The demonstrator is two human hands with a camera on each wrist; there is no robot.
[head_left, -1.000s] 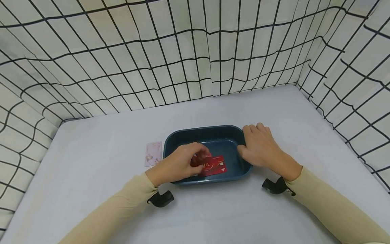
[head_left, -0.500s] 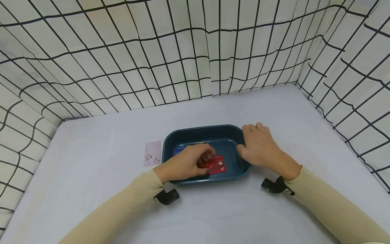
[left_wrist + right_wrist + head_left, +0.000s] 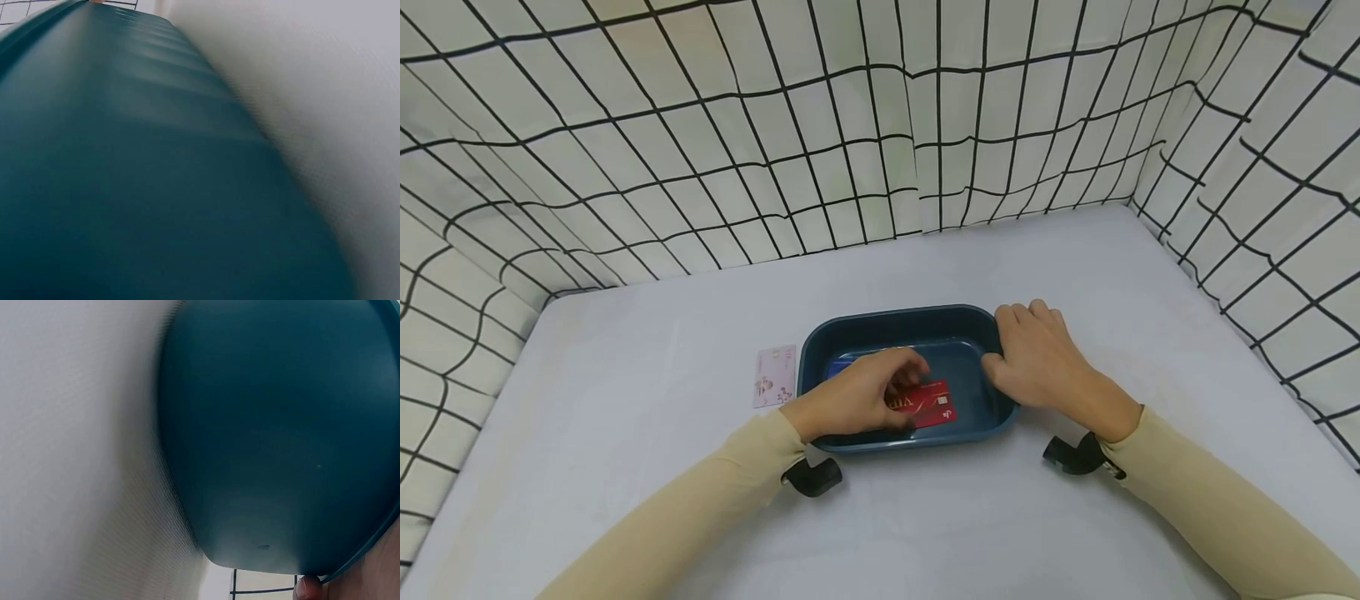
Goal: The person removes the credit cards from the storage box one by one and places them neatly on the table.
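Note:
A dark teal tray point(image 3: 895, 444) stands on the white-covered table; its outer wall fills much of both wrist views. Inside it lies a red card point(image 3: 934, 402) marked VIP, with a chip near its right end. My left hand point(image 3: 857, 392) reaches over the tray's left part, thumb and curled fingers at the card's two long edges. Under that hand a bit of a blue card point(image 3: 839, 365) shows, mostly hidden. My right hand point(image 3: 1037, 358) grips the tray's right rim, thumb inside, fingers over the outside. One of its fingertips point(image 3: 307, 587) shows in the right wrist view.
A pale pink card point(image 3: 774, 376) with a printed pattern lies on the table, just left of the tray. Black grid netting point(image 3: 850, 158) over white cloth closes off the back and sides. Dark wrist cameras point(image 3: 814, 477) hang below both sleeves.
My left hand has shifted right along the red card, bringing part of the blue card into view. Over the last half second it stays nearly still. My right hand keeps its hold.

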